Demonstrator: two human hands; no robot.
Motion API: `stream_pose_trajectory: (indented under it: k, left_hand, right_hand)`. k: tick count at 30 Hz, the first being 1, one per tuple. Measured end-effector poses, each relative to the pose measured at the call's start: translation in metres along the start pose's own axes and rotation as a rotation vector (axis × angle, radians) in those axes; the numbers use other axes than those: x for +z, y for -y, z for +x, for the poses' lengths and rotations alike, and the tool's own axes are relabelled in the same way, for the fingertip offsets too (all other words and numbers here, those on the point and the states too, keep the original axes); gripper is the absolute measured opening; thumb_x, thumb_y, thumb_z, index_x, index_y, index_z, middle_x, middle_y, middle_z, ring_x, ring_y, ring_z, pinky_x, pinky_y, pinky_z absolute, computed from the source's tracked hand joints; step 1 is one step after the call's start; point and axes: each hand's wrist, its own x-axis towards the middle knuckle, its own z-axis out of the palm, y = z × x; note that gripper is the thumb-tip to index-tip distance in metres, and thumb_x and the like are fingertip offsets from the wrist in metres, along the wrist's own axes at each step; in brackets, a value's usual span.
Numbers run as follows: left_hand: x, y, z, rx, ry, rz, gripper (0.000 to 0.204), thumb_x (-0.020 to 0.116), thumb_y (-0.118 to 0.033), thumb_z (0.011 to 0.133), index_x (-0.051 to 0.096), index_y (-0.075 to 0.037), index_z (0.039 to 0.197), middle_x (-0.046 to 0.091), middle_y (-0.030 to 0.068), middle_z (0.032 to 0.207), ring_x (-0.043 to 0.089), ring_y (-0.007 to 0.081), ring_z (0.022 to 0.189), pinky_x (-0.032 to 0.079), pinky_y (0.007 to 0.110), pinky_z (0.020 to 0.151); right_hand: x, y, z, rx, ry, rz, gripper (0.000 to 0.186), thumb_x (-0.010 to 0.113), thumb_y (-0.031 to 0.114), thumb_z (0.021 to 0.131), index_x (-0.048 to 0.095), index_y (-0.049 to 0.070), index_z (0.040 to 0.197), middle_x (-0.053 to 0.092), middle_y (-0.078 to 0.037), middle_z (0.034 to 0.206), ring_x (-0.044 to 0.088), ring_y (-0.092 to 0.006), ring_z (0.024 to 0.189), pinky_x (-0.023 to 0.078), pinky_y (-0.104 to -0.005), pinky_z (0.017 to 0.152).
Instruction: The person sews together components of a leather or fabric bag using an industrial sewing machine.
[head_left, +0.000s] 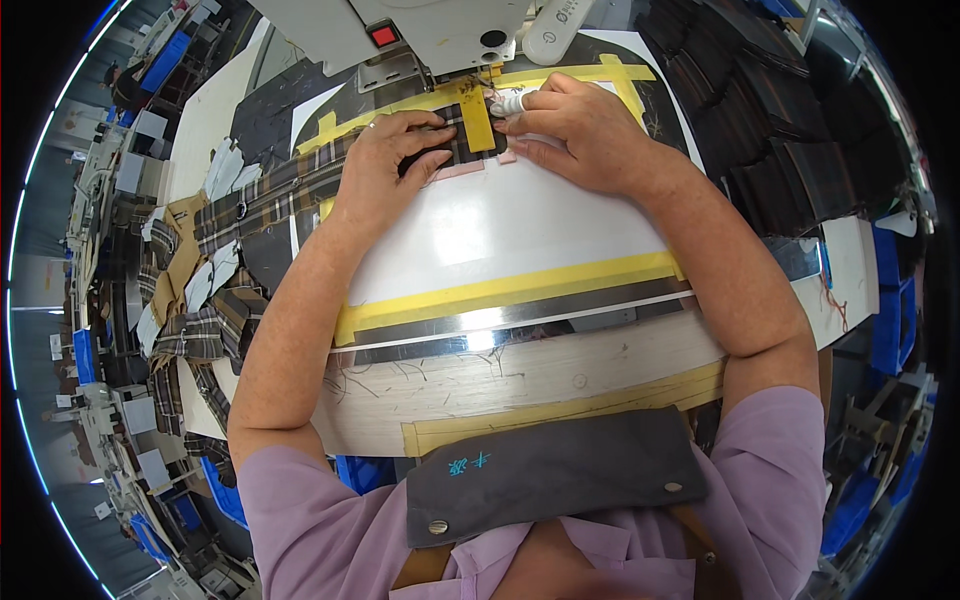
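A strip of dark plaid fabric (290,190) runs from the left across the white work plate to beneath the sewing machine (440,40). My left hand (385,165) rests on it, fingers stretched forward and thumb apart. From the right, my right hand (585,135) reaches to the fabric's end, its fingers stretched out and their tips beside the yellow strip (477,120) below the needle area. A white wrap or small white cover (512,105) shows at one of its fingertips; which is hard to tell. Part of the fabric is hidden under the yellow strip and my fingers.
The white plate (510,230) is edged with yellow tape (520,287). Stacked dark fabric pieces (740,110) fill the far right of the table. More plaid pieces (195,335) and white paper pieces (228,170) lie heaped on the left. Blue bins (893,300) stand beyond the right edge.
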Motion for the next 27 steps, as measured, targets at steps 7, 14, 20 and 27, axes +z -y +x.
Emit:
stream_pose_trajectory:
  k: [7, 14, 20, 27]
  left_hand:
    - [0.0029, -0.0026, 0.0031, -0.055, -0.011, -0.065, 0.027, 0.073, -0.009, 0.086, 0.074, -0.006, 0.113, 0.067, 0.0092, 0.120, 0.065, 0.0245, 0.109, 0.050, 0.034, 0.094]
    - [0.0058, 0.0025, 0.0026, -0.041, -0.051, -0.087, 0.023, 0.073, -0.006, 0.085, 0.075, -0.004, 0.107, 0.070, 0.0100, 0.117, 0.066, 0.0238, 0.109, 0.050, 0.033, 0.096]
    - [0.0065, 0.0038, 0.0018, -0.035, -0.076, -0.093, 0.018, 0.071, -0.002, 0.085, 0.074, -0.002, 0.103, 0.071, 0.0104, 0.113, 0.067, 0.0240, 0.107, 0.051, 0.033, 0.095]
    - [0.0106, 0.0054, 0.0039, 0.025, -0.104, -0.049, 0.017, 0.070, -0.002, 0.085, 0.074, -0.002, 0.101, 0.072, 0.0106, 0.111, 0.067, 0.0256, 0.104, 0.052, 0.035, 0.093]
  right_hand:
    - [0.0023, -0.0023, -0.0013, 0.005, -0.030, 0.047, 0.023, 0.072, 0.023, 0.088, 0.076, 0.012, 0.108, 0.067, 0.000, 0.089, 0.057, -0.0192, 0.092, 0.051, -0.0329, 0.081]
    - [0.0035, -0.0022, -0.0021, 0.000, -0.045, 0.026, 0.021, 0.072, 0.022, 0.089, 0.076, 0.011, 0.106, 0.067, -0.001, 0.086, 0.057, -0.0189, 0.092, 0.052, -0.0329, 0.080]
    - [0.0049, -0.0027, -0.0015, 0.003, -0.039, 0.013, 0.020, 0.071, 0.021, 0.089, 0.076, 0.010, 0.106, 0.067, -0.002, 0.085, 0.058, -0.0192, 0.092, 0.052, -0.0332, 0.079]
    - [0.0038, -0.0023, -0.0038, 0.016, -0.045, 0.004, 0.019, 0.071, 0.022, 0.088, 0.077, 0.013, 0.105, 0.068, -0.002, 0.087, 0.058, -0.0209, 0.091, 0.052, -0.0346, 0.079]
